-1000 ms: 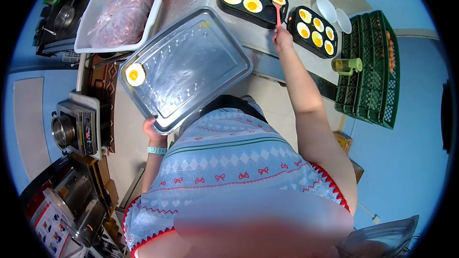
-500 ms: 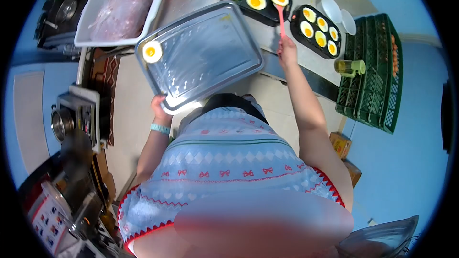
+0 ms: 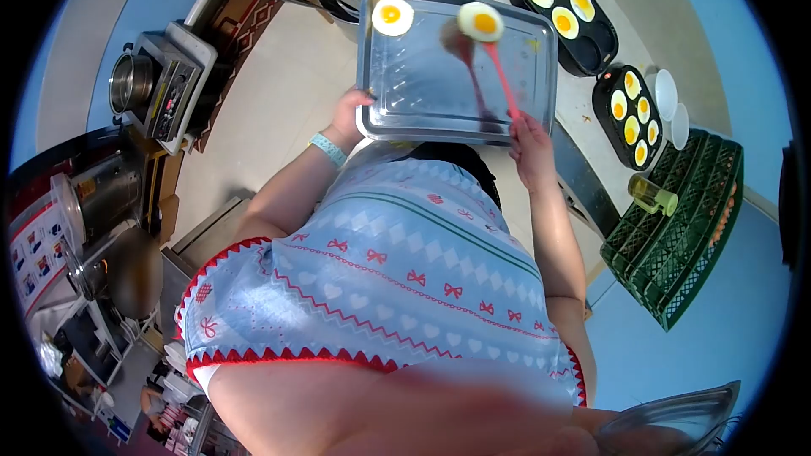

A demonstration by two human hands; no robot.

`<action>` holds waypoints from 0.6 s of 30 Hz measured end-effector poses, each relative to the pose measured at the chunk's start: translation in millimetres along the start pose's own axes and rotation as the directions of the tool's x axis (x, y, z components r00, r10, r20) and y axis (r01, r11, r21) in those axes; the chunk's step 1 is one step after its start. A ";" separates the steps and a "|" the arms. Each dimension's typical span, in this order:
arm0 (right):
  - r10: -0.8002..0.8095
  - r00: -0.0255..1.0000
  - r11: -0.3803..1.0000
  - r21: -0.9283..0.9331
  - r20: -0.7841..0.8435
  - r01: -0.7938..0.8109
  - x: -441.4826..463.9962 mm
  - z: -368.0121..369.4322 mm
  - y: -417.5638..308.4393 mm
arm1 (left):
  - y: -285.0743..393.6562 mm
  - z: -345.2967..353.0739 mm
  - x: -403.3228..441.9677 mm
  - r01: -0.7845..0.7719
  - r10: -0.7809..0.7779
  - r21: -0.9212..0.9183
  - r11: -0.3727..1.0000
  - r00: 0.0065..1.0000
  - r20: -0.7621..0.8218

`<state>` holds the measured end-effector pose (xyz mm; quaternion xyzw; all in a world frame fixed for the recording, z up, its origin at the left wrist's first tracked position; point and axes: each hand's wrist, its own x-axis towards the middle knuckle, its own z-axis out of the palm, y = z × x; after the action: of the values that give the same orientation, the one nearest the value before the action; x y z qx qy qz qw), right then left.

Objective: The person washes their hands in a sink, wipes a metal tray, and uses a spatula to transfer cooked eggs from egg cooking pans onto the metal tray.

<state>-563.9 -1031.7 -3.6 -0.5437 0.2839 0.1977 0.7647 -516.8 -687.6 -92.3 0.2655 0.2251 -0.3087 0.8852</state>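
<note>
Since the earlier frame, the red spoon and the egg on it have come away from the pan and over the tray, which has swung square in front of us; our view has turned too.

Nearest, our right hand has its fingers wrapped around the spoon handle by the tray's near right edge. Our left hand grips the metal tray at its left edge, thumb over the rim; the fingers beneath are hidden. With only that side held, we would do well to keep the tray flat and steady, since a tilt could let things slide.

Farther out, the spoon's egg sits yolk up above the tray's far half. The spoon head is covered, so its gap from the metal is hard to judge, though the dark reflection set apart from it suggests no contact. We should keep the spoon level and low, and turn the wrist gently to spare the yolk. Another egg lies in the far left corner, so bare metal beside it is the sensible landing place.

Beyond the tray's right side, the larger black pan holds four eggs and two bare wells; the smaller black pan holds six.
</note>
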 end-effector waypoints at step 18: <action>-0.324 0.941 0.656 -0.740 -0.096 0.150 -3.9 32.1 -21.8 | 3.5 7.8 -8.9 0.071 -0.070 -0.019 0.997 0.996 0.051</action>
<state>-546.5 -1008.6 22.5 -0.8510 0.1917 0.1300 0.4714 -518.9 -686.2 -80.2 0.2402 0.2152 -0.3438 0.8819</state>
